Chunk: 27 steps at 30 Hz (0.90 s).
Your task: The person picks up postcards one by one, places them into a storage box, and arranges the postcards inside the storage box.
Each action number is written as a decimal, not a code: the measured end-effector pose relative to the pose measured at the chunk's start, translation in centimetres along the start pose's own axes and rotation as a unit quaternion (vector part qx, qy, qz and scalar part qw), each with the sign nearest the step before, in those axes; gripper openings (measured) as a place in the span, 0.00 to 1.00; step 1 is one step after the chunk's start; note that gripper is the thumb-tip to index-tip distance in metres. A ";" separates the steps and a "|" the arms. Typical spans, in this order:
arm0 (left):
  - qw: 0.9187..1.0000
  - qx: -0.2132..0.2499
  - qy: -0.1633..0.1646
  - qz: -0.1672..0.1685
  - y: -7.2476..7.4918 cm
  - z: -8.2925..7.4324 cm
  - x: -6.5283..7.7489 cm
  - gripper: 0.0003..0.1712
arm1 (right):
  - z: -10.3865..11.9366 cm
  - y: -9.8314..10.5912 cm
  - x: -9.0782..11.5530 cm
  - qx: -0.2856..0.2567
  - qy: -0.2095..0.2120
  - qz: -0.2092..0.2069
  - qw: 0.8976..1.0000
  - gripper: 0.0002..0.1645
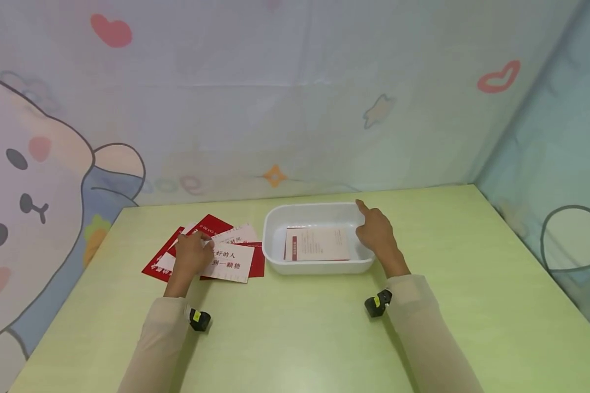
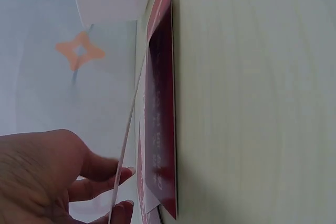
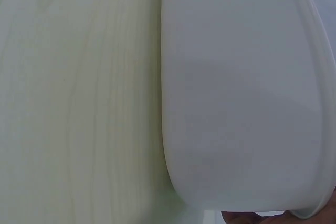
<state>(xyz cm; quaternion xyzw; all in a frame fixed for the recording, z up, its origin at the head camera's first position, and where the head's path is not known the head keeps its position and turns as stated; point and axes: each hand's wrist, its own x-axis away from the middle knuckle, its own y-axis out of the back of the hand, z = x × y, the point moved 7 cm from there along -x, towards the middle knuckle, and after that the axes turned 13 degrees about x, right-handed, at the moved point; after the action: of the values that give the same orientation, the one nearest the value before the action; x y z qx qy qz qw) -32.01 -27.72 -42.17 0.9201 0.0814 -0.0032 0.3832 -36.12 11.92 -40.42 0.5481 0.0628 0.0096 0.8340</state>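
On the left of the table, my left hand (image 1: 192,254) pinches a white card (image 1: 233,263) printed with dark characters. The left wrist view shows this card (image 2: 128,121) edge-on, tilted up between thumb and fingers. Below and around it lie overlapping red cards (image 1: 213,224) and another white card (image 1: 243,234). My right hand (image 1: 377,232) grips the right end of a white plastic basin (image 1: 319,267), one finger extended along the rim. From the right wrist, the basin's outer wall (image 3: 241,93) hides most of that hand; only some fingers (image 3: 247,217) show beneath the rim.
Inside the basin lies a small stack of cards (image 1: 319,244), the top one white with a red strip. The pale wood-grain table (image 1: 285,333) meets a printed cloth backdrop (image 1: 255,109) at its back edge. A black wrist camera (image 1: 199,320) sits at the left cuff.
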 end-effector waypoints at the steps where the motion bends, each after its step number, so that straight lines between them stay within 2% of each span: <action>1: 1.000 0.003 -0.005 -0.002 0.1 0.0 0.0 0.17 | 0.0 0.0 0.0 0.000 0.000 -0.001 1.000 0.44; 3: 1.000 0.007 -0.016 -0.011 0.2 0.0 0.0 0.16 | 0.1 -0.1 0.1 0.002 -0.002 -0.004 1.000 0.43; 10: 0.993 0.038 -0.068 -0.087 1.4 -0.6 0.2 0.14 | 0.1 -0.2 -0.1 0.007 -0.004 0.000 1.000 0.44; 20: 0.994 0.051 -0.046 -0.088 1.3 -0.5 -0.4 0.15 | 0.1 -0.3 0.0 0.000 -0.008 0.003 1.000 0.44; 27: 0.994 0.053 -0.045 -0.080 0.9 -0.3 -0.6 0.19 | 0.0 -0.8 -0.1 0.002 -0.011 0.005 1.000 0.44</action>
<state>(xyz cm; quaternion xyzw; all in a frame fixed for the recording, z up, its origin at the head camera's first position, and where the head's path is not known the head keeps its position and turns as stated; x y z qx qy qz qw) -32.47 -28.28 -41.29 0.9286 0.1375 -0.0796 0.3353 -36.25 11.60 -41.11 0.5499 0.0508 0.0071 0.8336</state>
